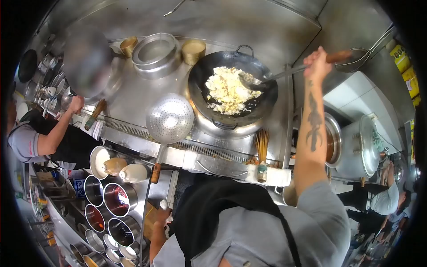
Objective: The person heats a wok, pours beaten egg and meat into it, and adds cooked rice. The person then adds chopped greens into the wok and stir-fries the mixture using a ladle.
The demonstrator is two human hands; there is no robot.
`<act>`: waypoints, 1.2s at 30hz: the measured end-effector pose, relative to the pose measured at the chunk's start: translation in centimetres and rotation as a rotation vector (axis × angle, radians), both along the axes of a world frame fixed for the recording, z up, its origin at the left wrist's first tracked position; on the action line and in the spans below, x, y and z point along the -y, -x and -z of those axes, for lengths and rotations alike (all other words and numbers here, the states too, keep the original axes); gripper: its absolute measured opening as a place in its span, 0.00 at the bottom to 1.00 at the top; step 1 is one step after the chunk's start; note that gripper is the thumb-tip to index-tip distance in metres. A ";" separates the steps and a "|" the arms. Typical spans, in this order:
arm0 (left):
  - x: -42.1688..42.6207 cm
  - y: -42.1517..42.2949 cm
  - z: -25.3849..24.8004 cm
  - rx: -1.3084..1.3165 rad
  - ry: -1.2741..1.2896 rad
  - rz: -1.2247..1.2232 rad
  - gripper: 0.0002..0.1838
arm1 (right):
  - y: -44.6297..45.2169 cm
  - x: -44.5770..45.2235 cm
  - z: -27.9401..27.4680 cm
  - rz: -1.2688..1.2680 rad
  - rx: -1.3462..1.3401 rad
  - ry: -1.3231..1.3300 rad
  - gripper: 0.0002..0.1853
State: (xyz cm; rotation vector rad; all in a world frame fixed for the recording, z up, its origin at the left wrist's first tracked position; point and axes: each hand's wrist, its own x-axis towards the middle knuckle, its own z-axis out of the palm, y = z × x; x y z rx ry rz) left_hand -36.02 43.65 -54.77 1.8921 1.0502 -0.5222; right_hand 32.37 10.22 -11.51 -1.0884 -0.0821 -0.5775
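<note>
My right hand point(317, 65) is closed around the handle of a metal ladle point(280, 75), close to its wooden end. The ladle's bowl rests in a black wok point(204, 64), against the right side of a heap of white and yellow food point(231, 90) that looks like egg with rice grains. Low by my left side, my left hand point(159, 218) is closed on a white, cloth-like bundle point(164, 205) that sticks out of the fist. A perforated strainer point(170, 119) lies left of the wok, its wooden-tipped handle pointing towards me.
A bamboo brush point(261, 149) stands at the stove's front edge on a white cloth point(282, 176). Behind are a lidded metal pot point(155, 53) and a wicker-like basket point(194, 51). Sauce pots point(119, 199) and bottles point(134, 173) stand at left. A co-worker point(49, 138) works with a blurred wok point(86, 60).
</note>
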 end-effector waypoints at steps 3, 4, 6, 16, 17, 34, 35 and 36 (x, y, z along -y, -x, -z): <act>0.0 -3.7 -4.6 0.231 0.184 -0.129 0.19 | -0.2 -2.0 4.3 -0.158 -0.119 -0.011 0.08; 0.1 -5.0 -5.8 0.327 0.279 -0.191 0.19 | -1.9 -1.8 3.7 -0.139 -0.119 0.005 0.09; 1.1 -10.1 -12.8 0.329 0.474 -0.437 0.20 | -1.2 -2.0 0.6 -0.070 -0.080 -0.041 0.09; 4.8 -28.0 -21.7 0.514 1.059 -0.512 0.28 | -1.6 -5.4 -0.5 -0.091 0.022 -0.022 0.10; 5.6 -30.1 -22.3 0.544 1.103 -0.499 0.28 | -2.1 -5.9 0.5 -0.075 0.037 -0.019 0.10; 11.3 -45.3 -19.8 0.410 1.157 -0.559 0.15 | 5.7 -15.9 0.4 -0.336 0.162 0.304 0.12; 11.0 -46.1 -19.0 0.400 1.151 -0.543 0.14 | 6.2 -16.4 1.6 -0.385 0.125 0.234 0.13; 10.8 -46.6 -17.9 0.383 1.143 -0.532 0.12 | 5.5 -17.4 3.7 -0.468 0.147 0.325 0.13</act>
